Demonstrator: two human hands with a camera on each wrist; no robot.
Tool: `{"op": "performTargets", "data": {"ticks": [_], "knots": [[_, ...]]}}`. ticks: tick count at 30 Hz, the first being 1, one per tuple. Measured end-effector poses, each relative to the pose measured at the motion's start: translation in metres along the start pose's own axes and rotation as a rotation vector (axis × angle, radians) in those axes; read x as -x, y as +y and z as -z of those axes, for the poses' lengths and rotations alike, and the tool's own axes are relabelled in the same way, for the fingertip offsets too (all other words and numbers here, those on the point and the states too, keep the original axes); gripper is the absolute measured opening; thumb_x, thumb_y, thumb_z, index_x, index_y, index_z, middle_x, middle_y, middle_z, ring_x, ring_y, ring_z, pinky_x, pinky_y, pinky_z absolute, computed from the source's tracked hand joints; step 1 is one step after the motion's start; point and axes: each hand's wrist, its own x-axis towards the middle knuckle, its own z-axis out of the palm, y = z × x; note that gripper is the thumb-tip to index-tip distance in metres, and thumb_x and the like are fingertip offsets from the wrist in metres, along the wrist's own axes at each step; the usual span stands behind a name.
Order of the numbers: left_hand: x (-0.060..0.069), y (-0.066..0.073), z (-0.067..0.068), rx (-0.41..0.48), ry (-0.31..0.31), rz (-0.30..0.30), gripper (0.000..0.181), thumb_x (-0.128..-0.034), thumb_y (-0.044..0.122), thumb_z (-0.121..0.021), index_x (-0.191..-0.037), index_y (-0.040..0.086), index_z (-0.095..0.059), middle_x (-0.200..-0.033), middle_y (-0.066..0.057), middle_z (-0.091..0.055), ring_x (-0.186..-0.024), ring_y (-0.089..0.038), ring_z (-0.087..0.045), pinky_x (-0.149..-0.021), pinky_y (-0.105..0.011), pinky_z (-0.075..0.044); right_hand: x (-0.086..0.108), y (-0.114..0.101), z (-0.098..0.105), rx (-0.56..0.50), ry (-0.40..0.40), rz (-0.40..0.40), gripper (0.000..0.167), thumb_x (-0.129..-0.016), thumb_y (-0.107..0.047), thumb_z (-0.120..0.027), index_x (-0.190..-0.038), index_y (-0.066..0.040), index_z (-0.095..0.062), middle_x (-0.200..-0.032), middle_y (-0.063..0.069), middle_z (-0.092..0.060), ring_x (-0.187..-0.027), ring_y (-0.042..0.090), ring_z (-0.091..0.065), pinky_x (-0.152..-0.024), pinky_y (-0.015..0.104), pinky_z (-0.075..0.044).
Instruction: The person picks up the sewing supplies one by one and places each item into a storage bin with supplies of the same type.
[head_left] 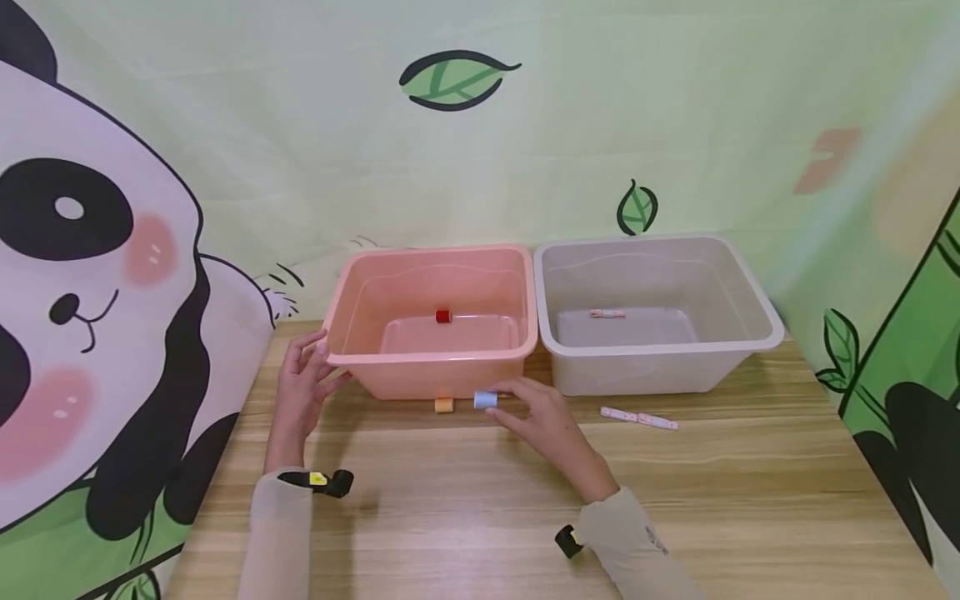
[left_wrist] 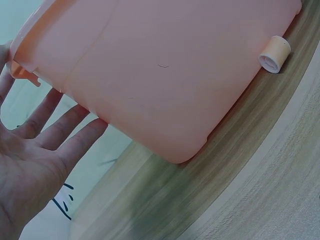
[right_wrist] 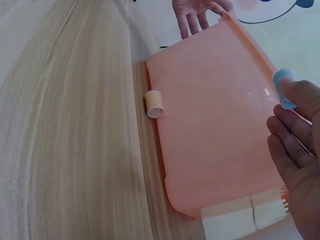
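Observation:
My right hand (head_left: pixel 543 417) pinches a light blue spool of thread (head_left: pixel 485 400) between thumb and finger, just in front of the pink tub (head_left: pixel 442 375). In the right wrist view the blue spool (right_wrist: pixel 284 89) appears beside the tub's rim. An orange spool of thread (head_left: pixel 444 405) stands on the table against the tub's front, its pale end showing in the left wrist view. My left hand (head_left: pixel 302 387) touches the tub's left side near the rim, fingers spread and fairly straight (left_wrist: pixel 75 127). Inside the pink tub lies a red spool (head_left: pixel 443 316).
A grey tub (head_left: pixel 630 371) stands right of the pink one, with a small pink-and-white strip (head_left: pixel 607 314) inside. Another patterned pink-and-white strip (head_left: pixel 639 418) lies on the wooden table (head_left: pixel 450 517) in front of it. A printed cloth (head_left: pixel 300 125) hangs behind.

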Motion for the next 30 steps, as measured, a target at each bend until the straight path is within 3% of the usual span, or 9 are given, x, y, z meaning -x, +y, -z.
{"op": "performTargets", "data": {"ticks": [30], "knots": [[-0.0008, -0.001, 0.0, -0.003, 0.01, 0.007, 0.037, -0.1025, 0.027, -0.062, -0.138, 0.02, -0.053, -0.138, -0.006, -0.049, -0.103, -0.016, -0.072, -0.091, -0.051, -0.053, -0.0019, -0.0096, 0.0086, -0.002, 0.036, 0.05, 0.028, -0.088, -0.016, -0.081, -0.114, -0.012, -0.072, -0.11, 0.001, -0.073, -0.1, 0.015, -0.069, -0.088, 0.032, -0.06]]}}
